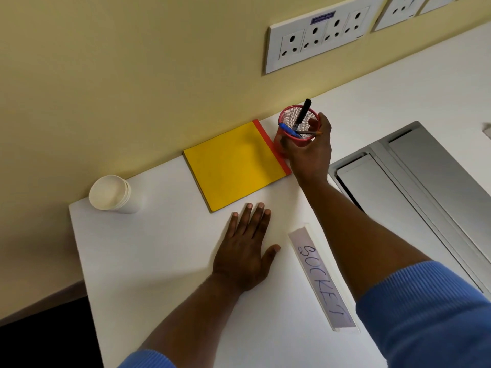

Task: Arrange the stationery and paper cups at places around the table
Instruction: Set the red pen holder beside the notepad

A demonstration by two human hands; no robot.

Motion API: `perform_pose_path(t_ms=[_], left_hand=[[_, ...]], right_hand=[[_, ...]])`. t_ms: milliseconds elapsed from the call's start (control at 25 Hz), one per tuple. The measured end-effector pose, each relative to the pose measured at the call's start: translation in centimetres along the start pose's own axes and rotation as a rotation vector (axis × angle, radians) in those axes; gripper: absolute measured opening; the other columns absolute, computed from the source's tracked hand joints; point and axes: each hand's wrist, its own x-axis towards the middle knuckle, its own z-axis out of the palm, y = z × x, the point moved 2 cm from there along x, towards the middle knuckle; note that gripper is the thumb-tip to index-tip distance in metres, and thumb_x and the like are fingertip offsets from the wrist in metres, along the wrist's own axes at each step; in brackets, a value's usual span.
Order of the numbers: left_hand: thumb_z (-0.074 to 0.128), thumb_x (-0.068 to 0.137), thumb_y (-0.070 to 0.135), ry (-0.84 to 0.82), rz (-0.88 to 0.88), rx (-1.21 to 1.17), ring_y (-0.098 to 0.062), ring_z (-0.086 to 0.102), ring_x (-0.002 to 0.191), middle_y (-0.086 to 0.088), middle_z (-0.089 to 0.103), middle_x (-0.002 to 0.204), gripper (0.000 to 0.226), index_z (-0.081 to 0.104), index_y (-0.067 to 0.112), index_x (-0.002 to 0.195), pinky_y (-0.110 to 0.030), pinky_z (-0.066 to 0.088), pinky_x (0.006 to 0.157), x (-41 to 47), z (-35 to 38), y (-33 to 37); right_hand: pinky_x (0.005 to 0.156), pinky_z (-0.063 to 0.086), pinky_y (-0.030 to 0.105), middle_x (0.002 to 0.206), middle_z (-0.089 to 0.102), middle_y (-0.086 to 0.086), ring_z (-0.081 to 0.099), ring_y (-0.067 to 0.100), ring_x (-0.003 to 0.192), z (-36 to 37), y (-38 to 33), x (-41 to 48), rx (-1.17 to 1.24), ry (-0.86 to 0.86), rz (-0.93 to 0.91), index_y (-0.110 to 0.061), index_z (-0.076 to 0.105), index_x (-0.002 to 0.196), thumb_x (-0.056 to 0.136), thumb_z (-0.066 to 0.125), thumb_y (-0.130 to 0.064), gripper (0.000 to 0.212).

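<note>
A red mesh pen holder (291,120) stands on the white table near the wall, with a black marker (303,112), a blue pen (289,129) and a pencil in it. My right hand (309,152) is wrapped around the holder from the right. A yellow notepad (232,166) with a red spine lies flat just left of the holder. A stack of white paper cups (111,193) stands at the far left corner of the table. My left hand (245,248) rests flat on the table below the notepad, fingers spread, holding nothing.
A white label strip reading "SOCKET" (322,278) lies on the table (159,261) between my arms. A grey metal cable hatch (414,187) is set into the table at the right. Wall sockets (318,38) sit above. The table's left edge drops off beside the cups.
</note>
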Motion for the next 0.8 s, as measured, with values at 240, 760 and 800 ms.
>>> perform_pose_path(t_ms=[240,760,800], left_hand=[[0.021,0.104,0.065,0.032,0.004,-0.013,-0.021,-0.004,0.160,0.001,0.002,0.173,0.076,0.003,0.023,0.165,-0.044,-0.001,0.129,0.1,0.2,0.0],[0.026,0.104,0.063,0.054,0.010,0.006,-0.021,-0.002,0.160,0.000,0.004,0.173,0.076,0.007,0.022,0.165,-0.042,-0.003,0.129,0.1,0.4,-0.2],[0.024,0.104,0.064,0.048,0.011,0.008,-0.021,-0.003,0.160,0.000,0.004,0.173,0.076,0.007,0.021,0.165,-0.042,-0.002,0.129,0.1,0.4,-0.1]], right_hand=[[0.078,0.036,-0.009,0.147,0.047,0.000,0.047,0.006,0.124,1.7,0.4,2.3,0.025,0.000,0.012,-0.019,0.034,0.152,0.072,0.086,-0.043,0.099],[0.121,0.032,0.042,0.164,0.027,0.007,0.027,0.025,0.151,3.0,0.3,3.3,-0.137,-0.135,0.013,-0.016,0.010,0.162,0.070,0.085,-0.059,0.126],[0.122,0.029,0.043,0.166,0.024,0.008,0.023,0.025,0.153,2.3,0.5,2.8,-0.173,-0.140,0.013,-0.016,0.008,0.162,0.070,0.084,-0.062,0.128]])
